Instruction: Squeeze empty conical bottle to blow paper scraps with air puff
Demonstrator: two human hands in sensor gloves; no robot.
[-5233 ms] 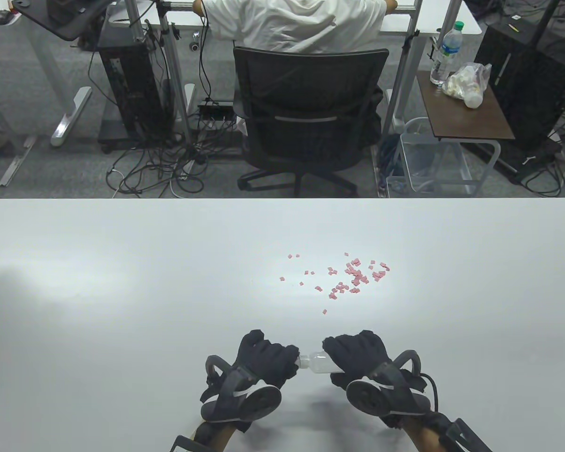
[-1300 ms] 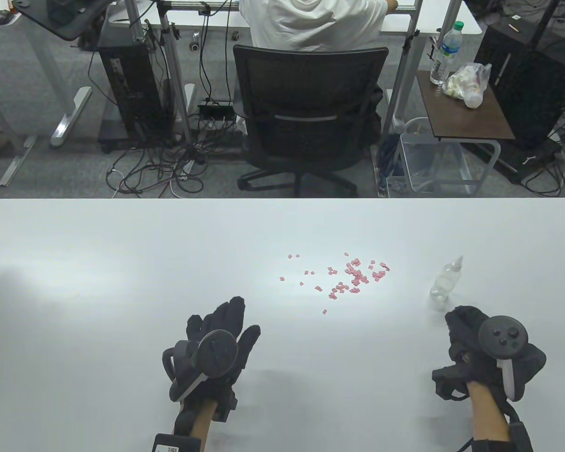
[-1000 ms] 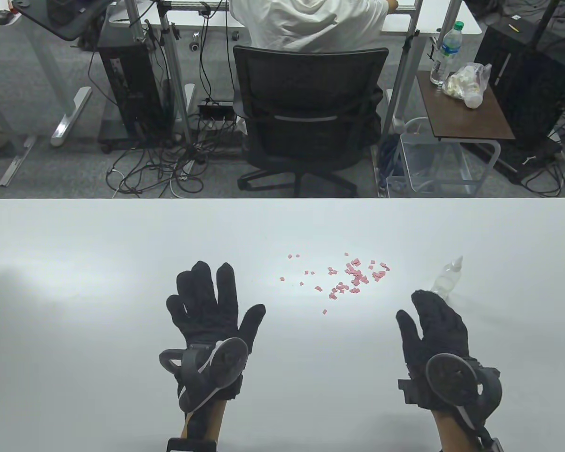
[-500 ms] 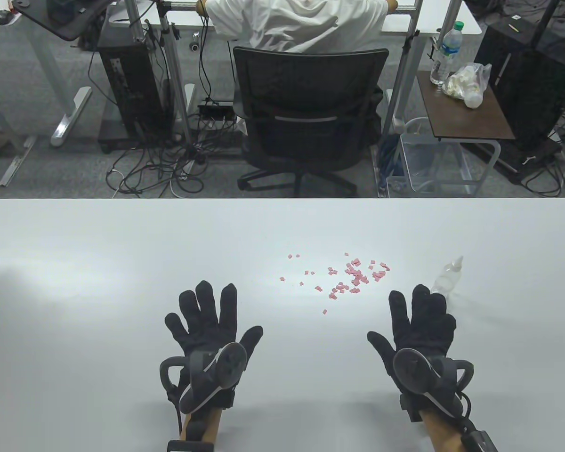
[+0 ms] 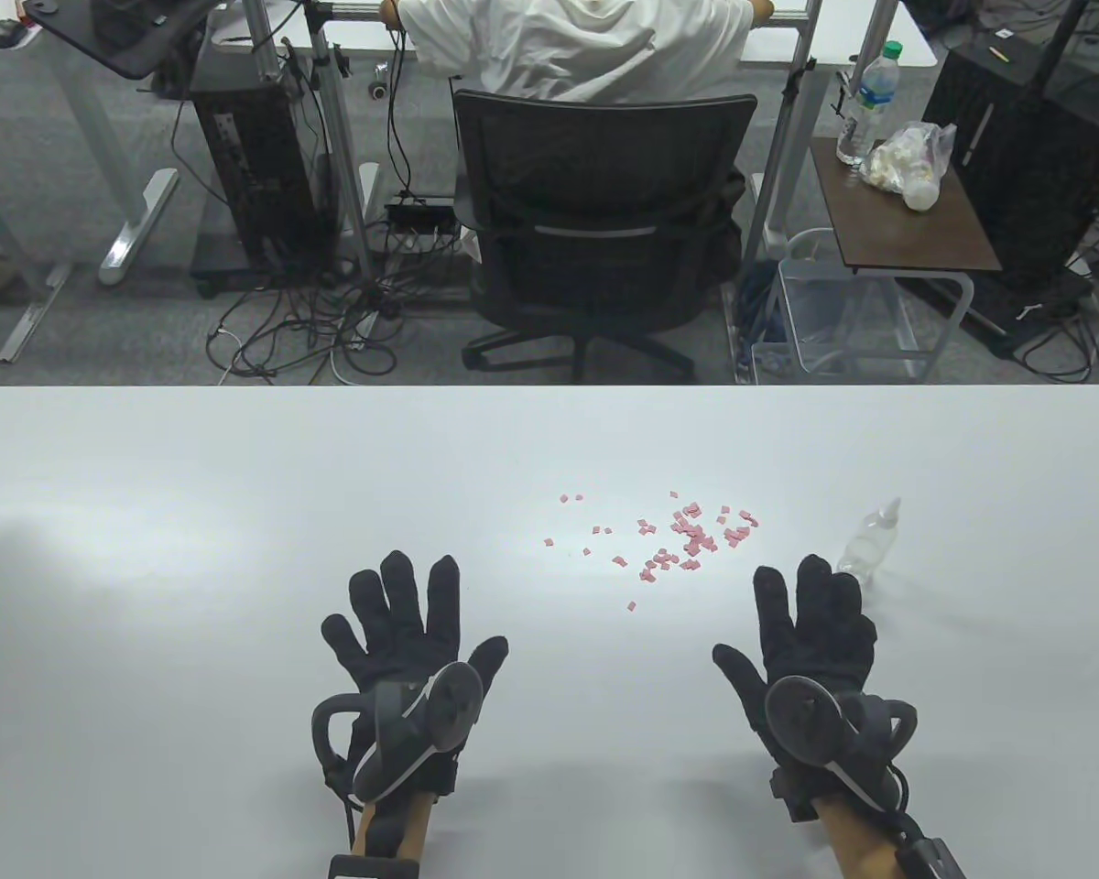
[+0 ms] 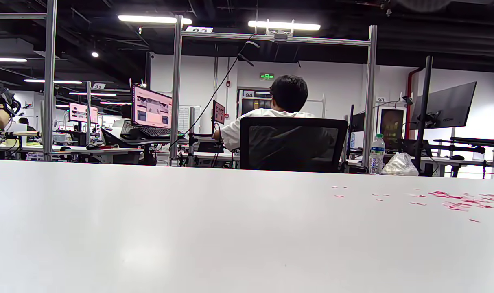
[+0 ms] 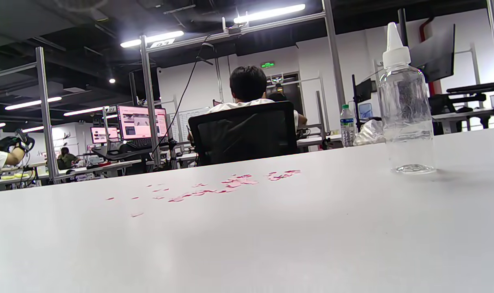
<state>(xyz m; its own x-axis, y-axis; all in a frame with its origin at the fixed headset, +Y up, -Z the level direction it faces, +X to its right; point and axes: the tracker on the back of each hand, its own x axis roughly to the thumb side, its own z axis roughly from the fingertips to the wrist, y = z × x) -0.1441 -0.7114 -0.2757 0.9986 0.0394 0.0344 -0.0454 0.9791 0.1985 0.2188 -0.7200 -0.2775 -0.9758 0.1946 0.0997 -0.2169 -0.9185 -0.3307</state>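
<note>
A clear, empty bottle with a white cone tip stands upright on the white table, right of the pink paper scraps. It also shows in the right wrist view, with the scraps to its left. My right hand lies flat, palm down, fingers spread, just in front of the bottle and holding nothing. My left hand lies flat and spread on the table, left of the scraps, holding nothing. The scraps show at the right in the left wrist view.
Beyond the table's far edge stands a black office chair with a person in a white shirt. A small brown side table with a water bottle and a bag stands at the back right.
Earlier both hands held the bottle near the front edge. It now stands upright at the right. Both hands have spread flat on the table; they barely moved in the last half second.
</note>
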